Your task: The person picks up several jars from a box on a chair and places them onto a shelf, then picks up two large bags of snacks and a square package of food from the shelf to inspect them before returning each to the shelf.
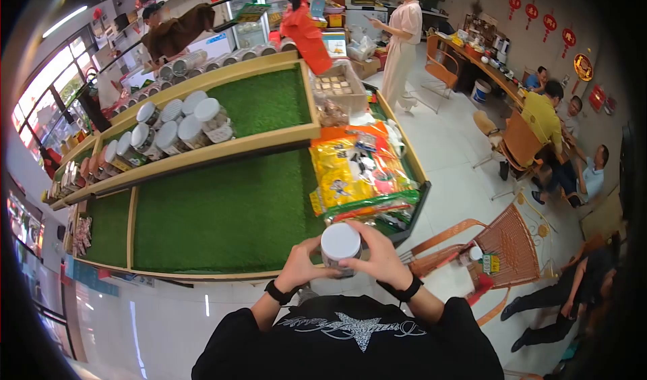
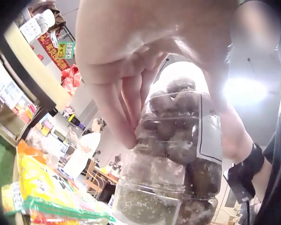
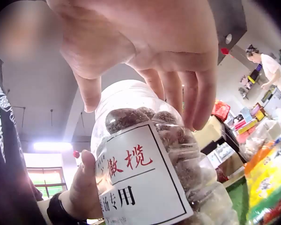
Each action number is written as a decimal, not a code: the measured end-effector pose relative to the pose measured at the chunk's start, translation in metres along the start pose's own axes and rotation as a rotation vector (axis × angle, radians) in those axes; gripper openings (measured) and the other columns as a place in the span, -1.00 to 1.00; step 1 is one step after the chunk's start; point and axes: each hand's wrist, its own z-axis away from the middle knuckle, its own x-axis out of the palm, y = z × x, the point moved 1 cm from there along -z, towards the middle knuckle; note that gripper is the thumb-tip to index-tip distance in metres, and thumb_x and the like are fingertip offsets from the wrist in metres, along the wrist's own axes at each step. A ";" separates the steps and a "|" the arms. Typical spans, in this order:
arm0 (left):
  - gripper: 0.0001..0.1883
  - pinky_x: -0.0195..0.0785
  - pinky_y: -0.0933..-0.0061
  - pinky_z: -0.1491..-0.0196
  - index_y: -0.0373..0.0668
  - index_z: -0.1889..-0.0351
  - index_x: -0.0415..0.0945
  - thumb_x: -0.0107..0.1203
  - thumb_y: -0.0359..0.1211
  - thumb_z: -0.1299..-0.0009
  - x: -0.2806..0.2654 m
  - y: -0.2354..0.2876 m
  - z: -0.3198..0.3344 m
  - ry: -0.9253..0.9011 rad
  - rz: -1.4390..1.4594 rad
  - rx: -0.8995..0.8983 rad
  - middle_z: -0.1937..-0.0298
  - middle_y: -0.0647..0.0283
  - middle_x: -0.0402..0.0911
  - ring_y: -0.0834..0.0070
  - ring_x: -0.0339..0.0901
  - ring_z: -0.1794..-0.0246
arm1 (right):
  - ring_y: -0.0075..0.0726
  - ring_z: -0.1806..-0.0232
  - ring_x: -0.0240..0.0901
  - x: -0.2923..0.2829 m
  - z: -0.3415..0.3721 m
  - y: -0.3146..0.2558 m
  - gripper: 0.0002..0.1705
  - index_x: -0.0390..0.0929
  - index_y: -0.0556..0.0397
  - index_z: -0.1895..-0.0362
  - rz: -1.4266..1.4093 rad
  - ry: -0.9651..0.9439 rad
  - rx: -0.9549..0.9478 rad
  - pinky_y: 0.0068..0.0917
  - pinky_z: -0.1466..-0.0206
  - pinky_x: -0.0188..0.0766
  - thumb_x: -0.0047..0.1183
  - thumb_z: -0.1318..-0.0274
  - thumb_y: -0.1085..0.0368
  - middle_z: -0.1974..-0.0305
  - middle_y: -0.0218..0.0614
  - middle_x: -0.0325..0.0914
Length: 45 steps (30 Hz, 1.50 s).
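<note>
Both hands hold a clear plastic jar [image 1: 341, 245] with a white lid in front of the chest. Dark, wrinkled olives [image 2: 173, 133] show through its ribbed side. Its white label [image 3: 140, 176] carries red and black Chinese characters. From the jar's left side, the left hand [image 1: 301, 264] grips it, thumb low on the body. The right hand [image 1: 379, 253] curls round the opposite side, its thumb across the front below the lid. In the right wrist view, the right fingers reach over the jar's shoulder.
A wooden display stand lined with green turf [image 1: 216, 211] lies ahead. White-lidded jars [image 1: 168, 134] line its upper tier. Yellow and orange packets [image 1: 360, 167] lie at its right end. A wicker chair [image 1: 499, 252] stands close on the right; several people sit or stand beyond.
</note>
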 end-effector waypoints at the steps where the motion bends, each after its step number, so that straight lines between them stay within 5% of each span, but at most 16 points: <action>1: -0.20 0.41 0.37 0.05 -0.34 -0.05 0.40 0.46 -0.19 0.18 -0.019 0.000 -0.007 0.007 -0.009 -0.002 0.10 0.03 0.56 0.33 0.54 0.11 | -0.03 -0.10 0.34 0.005 -0.021 -0.008 -0.11 0.23 0.15 -0.19 0.047 0.013 -0.055 -0.29 -0.15 0.25 0.31 0.24 0.04 -0.07 -0.01 0.36; 7: -0.18 0.40 0.36 0.02 -0.32 -0.13 0.32 0.44 -0.28 0.13 -0.129 0.011 -0.031 0.322 -0.152 0.169 0.02 0.03 0.51 0.32 0.51 0.05 | 0.00 -0.12 0.31 0.040 -0.135 -0.065 -0.07 0.21 0.11 -0.19 0.114 0.030 -0.261 -0.25 -0.15 0.24 0.33 0.28 0.01 -0.08 -0.02 0.34; 15: -0.11 0.11 0.22 -0.26 -0.14 -0.26 0.16 0.34 -0.44 0.11 -0.237 0.020 -0.083 0.563 -0.461 0.416 -0.24 0.03 0.25 0.15 0.20 -0.25 | 0.03 -0.11 0.29 0.068 -0.245 -0.098 -0.11 0.18 0.13 -0.17 0.060 0.143 -0.444 -0.23 -0.16 0.25 0.30 0.31 0.16 -0.09 -0.02 0.31; 18: -0.13 0.05 0.16 -0.28 -0.14 -0.24 0.18 0.34 -0.43 0.10 -0.263 0.008 -0.106 0.694 -0.438 0.367 -0.29 0.02 0.16 0.10 0.11 -0.29 | 0.03 -0.12 0.28 0.078 -0.287 -0.094 -0.10 0.15 0.14 -0.18 0.129 0.337 -0.545 -0.22 -0.17 0.24 0.31 0.31 0.17 -0.11 -0.03 0.29; 20: -0.17 -0.02 0.10 -0.29 -0.14 -0.23 0.18 0.33 -0.36 0.06 -0.280 -0.005 -0.122 0.772 -0.748 0.362 -0.31 0.02 0.10 0.03 0.04 -0.31 | -0.10 -0.07 0.35 0.091 -0.316 -0.079 -0.09 0.15 0.11 -0.20 0.179 0.440 -0.545 -0.31 -0.12 0.27 0.32 0.28 0.17 -0.06 -0.08 0.35; 23: -0.22 -0.06 0.05 -0.30 -0.12 -0.22 0.19 0.30 -0.28 0.00 -0.298 -0.024 -0.133 0.754 -1.032 0.283 -0.30 0.02 0.11 0.00 0.02 -0.31 | 0.01 -0.10 0.31 0.108 -0.349 -0.051 -0.14 0.18 0.14 -0.15 0.130 0.358 -0.391 -0.24 -0.12 0.27 0.30 0.27 0.13 -0.06 -0.01 0.34; 27: -0.28 -0.04 0.05 -0.29 -0.08 -0.22 0.21 0.26 -0.24 -0.06 -0.316 -0.050 -0.143 0.609 -0.976 0.292 -0.31 0.02 0.10 -0.01 0.01 -0.32 | 0.03 0.01 0.40 0.122 -0.370 -0.010 -0.16 0.22 0.11 -0.12 0.039 0.247 -0.193 -0.26 -0.02 0.33 0.29 0.25 0.05 0.04 0.01 0.43; 38: -0.36 -0.04 0.07 -0.30 -0.01 -0.24 0.21 0.19 -0.31 -0.16 -0.324 -0.058 -0.142 0.522 -0.833 0.345 -0.34 0.04 0.05 -0.02 -0.01 -0.32 | 0.01 0.00 0.41 0.115 -0.378 -0.011 -0.14 0.23 0.12 -0.13 0.112 0.175 -0.140 -0.26 -0.03 0.33 0.28 0.26 -0.01 0.03 0.01 0.44; 43: -0.33 -0.07 0.05 -0.30 -0.05 -0.25 0.19 0.20 -0.31 -0.14 -0.317 -0.049 -0.139 0.503 -0.826 0.332 -0.36 0.03 0.02 -0.03 -0.03 -0.33 | 0.02 -0.16 0.28 0.119 -0.370 -0.014 0.07 -0.02 0.20 -0.31 0.012 0.141 -0.133 -0.29 -0.17 0.21 0.26 0.20 -0.03 -0.13 0.14 0.28; 45: -0.30 -0.10 0.06 -0.31 -0.12 -0.27 0.17 0.19 -0.34 -0.13 -0.303 -0.033 -0.128 0.675 -1.032 0.299 -0.38 0.02 -0.03 -0.03 -0.06 -0.35 | 0.03 -0.23 0.17 0.129 -0.356 -0.006 0.11 -0.11 0.22 -0.33 0.044 0.261 -0.180 -0.29 -0.23 0.14 0.26 0.18 -0.02 -0.19 0.18 0.17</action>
